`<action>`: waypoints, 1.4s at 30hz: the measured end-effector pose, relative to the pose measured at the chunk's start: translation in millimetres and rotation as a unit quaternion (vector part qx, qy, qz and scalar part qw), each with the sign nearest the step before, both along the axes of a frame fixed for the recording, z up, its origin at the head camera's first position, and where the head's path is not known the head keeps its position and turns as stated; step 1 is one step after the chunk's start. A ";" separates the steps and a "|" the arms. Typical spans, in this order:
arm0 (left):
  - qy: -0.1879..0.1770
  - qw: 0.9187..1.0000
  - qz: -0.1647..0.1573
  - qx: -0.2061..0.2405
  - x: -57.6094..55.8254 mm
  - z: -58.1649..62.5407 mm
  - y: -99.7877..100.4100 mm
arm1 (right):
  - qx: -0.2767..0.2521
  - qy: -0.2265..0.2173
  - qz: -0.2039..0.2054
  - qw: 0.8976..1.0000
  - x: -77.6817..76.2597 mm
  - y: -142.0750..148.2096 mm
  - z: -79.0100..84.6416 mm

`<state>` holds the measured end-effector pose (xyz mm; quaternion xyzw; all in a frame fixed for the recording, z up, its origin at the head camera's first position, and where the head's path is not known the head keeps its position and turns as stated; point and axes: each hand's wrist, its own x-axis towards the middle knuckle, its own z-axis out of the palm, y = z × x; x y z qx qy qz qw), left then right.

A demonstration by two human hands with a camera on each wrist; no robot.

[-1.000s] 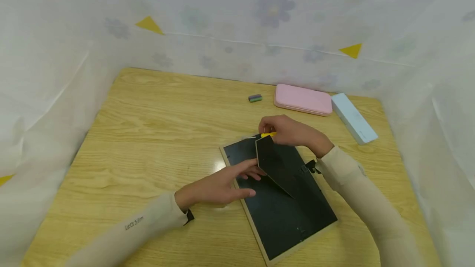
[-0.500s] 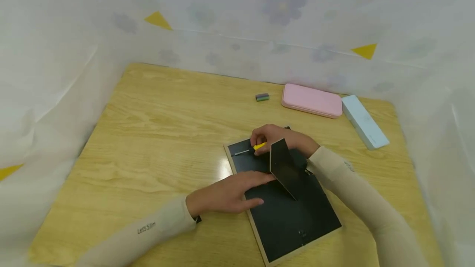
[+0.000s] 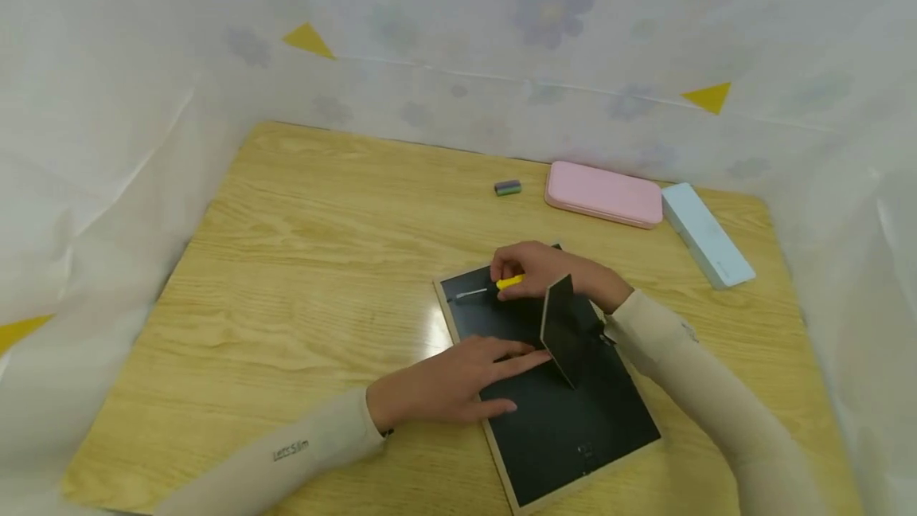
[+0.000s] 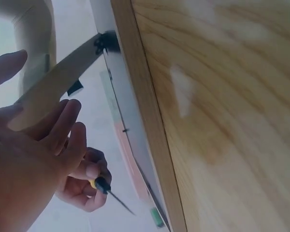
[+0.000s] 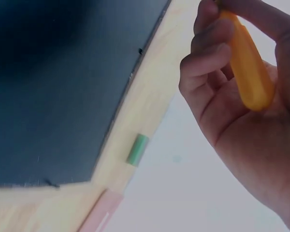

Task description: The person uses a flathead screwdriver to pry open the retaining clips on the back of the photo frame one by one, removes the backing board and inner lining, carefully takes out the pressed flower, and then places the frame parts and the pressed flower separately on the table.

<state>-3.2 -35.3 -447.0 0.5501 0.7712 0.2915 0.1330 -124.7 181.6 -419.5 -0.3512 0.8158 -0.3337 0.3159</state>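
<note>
The frame point(image 3: 544, 452) lay back-up on the bench point(image 3: 322, 229), probably to expose its fastenings. Your right hand point(image 3: 540, 267) gripped the screwdriver point(image 3: 510, 282) by its handle, tip directed left across the far end; your left hand point(image 3: 454, 379), fingers extended, seemingly kept the raised stand point(image 3: 562, 329) clear.

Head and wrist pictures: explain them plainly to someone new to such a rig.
No machine here: you see a person's bare left hand and right hand. The head picture looks forward and down from a head-worn camera; the other two come from cameras on each wrist. On the wood-grained table lies a picture frame, black back up, its stand raised. Beyond it are a small, partly green block, a pink case and a pale blue box. The right hand grips a yellow-handled screwdriver; the left hand's fingers reach to the stand.
</note>
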 end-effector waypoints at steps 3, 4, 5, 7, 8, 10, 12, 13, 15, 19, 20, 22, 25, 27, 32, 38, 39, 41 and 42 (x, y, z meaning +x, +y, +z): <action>0.013 0.999 -0.030 -0.002 2.3 1.3 10.2 | 0.006 0.005 0.001 1.000 6.4 11.1 8.4; 0.015 0.999 -0.038 -0.006 2.9 0.7 13.4 | 0.007 0.007 0.004 1.000 8.0 15.5 10.6; 0.016 0.999 -0.046 -0.012 3.6 0.6 16.4 | 0.009 0.008 0.004 1.000 9.3 19.8 13.5; 0.015 0.998 -0.056 -0.023 5.0 0.5 21.7 | 0.012 0.008 0.002 1.000 10.6 27.9 19.0; 0.014 0.998 -0.059 -0.028 5.5 0.3 23.8 | 0.016 0.012 0.001 1.000 10.4 31.0 22.2; 0.011 0.997 -0.063 -0.037 6.7 -0.4 27.4 | 0.020 0.019 -0.002 1.000 9.2 34.1 29.6; 0.005 0.997 -0.068 -0.040 8.1 -0.9 30.6 | 0.030 0.028 -0.005 0.999 6.7 34.3 36.2; 0.002 0.997 -0.070 -0.039 8.1 -1.5 31.3 | 0.039 0.039 0.000 0.998 2.9 31.7 38.7; -0.003 0.997 -0.075 -0.036 8.0 -3.0 32.9 | 0.057 0.056 0.007 0.997 -5.1 25.0 45.1; -0.004 0.996 -0.079 -0.029 7.0 -3.6 36.2 | 0.100 0.084 0.024 0.991 -21.9 10.8 64.8; -0.003 0.997 -0.076 -0.031 6.6 -3.4 36.6 | 0.110 0.090 0.030 0.989 -26.3 7.3 70.8; -0.004 0.997 -0.070 -0.033 5.5 -3.1 37.2 | 0.133 0.099 0.041 0.985 -34.9 -0.3 81.6; -0.008 0.997 -0.065 -0.034 3.9 -3.3 38.8 | 0.166 0.110 0.060 0.978 -46.3 -12.8 89.9; -0.010 0.997 -0.066 -0.031 3.0 -3.2 41.5 | 0.184 0.111 0.076 0.974 -51.0 -23.3 90.8; 0.000 0.997 -0.076 -0.021 2.3 -1.2 51.0 | 0.173 0.080 0.120 0.974 -48.8 -46.0 74.0; -0.007 0.996 -0.089 -0.026 6.7 0.9 61.1 | 0.129 0.023 0.146 0.980 -34.1 -44.5 39.9; -0.009 0.995 -0.092 -0.026 7.6 1.2 62.4 | 0.127 0.016 0.144 0.981 -31.4 -42.3 34.7; -0.013 0.995 -0.095 -0.023 8.9 2.3 64.9 | 0.117 0.007 0.137 0.984 -26.4 -38.3 24.4; -0.014 0.995 -0.096 -0.022 9.3 2.7 66.3 | 0.109 0.005 0.132 0.985 -24.1 -36.8 19.7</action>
